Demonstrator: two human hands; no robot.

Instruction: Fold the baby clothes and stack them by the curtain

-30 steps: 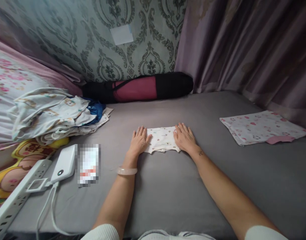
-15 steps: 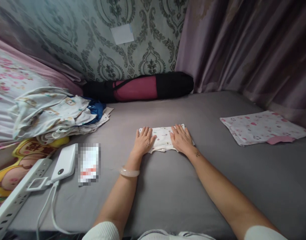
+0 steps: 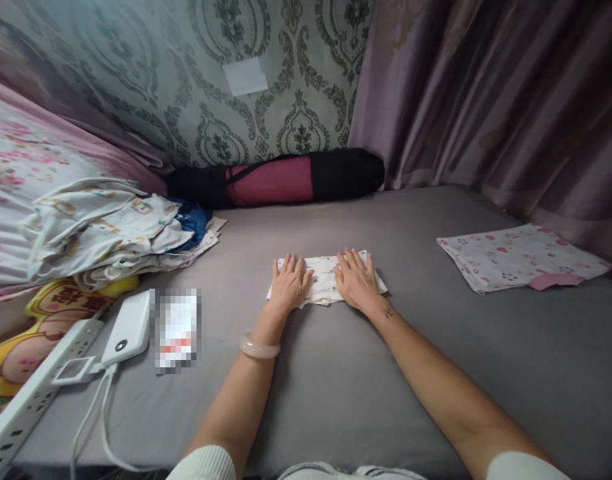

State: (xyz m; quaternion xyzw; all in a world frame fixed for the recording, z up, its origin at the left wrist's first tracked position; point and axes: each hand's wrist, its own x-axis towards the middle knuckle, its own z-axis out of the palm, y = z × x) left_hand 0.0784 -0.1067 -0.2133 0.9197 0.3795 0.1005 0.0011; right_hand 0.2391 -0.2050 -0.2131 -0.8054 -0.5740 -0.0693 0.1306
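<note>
A small white printed garment (image 3: pixel 322 280), folded into a flat rectangle, lies on the grey sheet (image 3: pixel 326 373) in the middle of the view. My left hand (image 3: pixel 288 285) rests palm down on its left part, fingers stretched out. On its right part my right hand (image 3: pixel 357 279) lies flat too, fingers spread. Both palms cover much of the cloth, so only its middle and edges show. Off to the right is another folded cloth (image 3: pixel 516 257), white with pink prints and a pink edge piece.
A clothes pile (image 3: pixel 111 223) sits at the left. Nearer are a white power bank (image 3: pixel 131 327) with cables, a power strip (image 3: pixel 41 393), a blurred packet (image 3: pixel 179 330) and a yellow cartoon cushion (image 3: pixel 16 360). A long black and red bag (image 3: pixel 271 180) lies along the wall.
My right hand has slid slightly left on the garment, and its right corner shows more. My left hand stays nearly in place. The view has tilted up a little.
</note>
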